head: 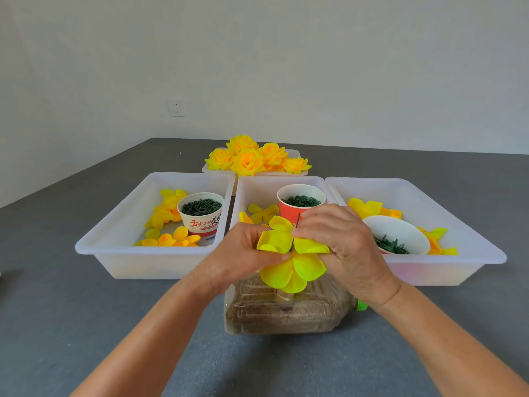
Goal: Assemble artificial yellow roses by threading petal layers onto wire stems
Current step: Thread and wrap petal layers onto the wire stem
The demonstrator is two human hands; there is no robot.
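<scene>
Grey desk [86,310] against a pale wall formed the setting. At centre, the left hand [237,259] gripped the yellow petal layers [289,262] from the left, fingers curled round them, while the right hand [340,242] pinched the upper layer with thumb and fingertips close to a thin dark wire stem [297,224] that stood upright through the petals. Directly beneath the hands lay a clear plastic bottle [286,310] on its side, filled with brown grains. Behind stood three white trays: the left tray [114,242] held loose petals and a paper cup [200,213] of dark green parts; the middle tray [257,187] a red cup [292,207]; the right tray [458,224] a white bowl [398,233]. Farthest back lay finished roses [252,156].
</scene>
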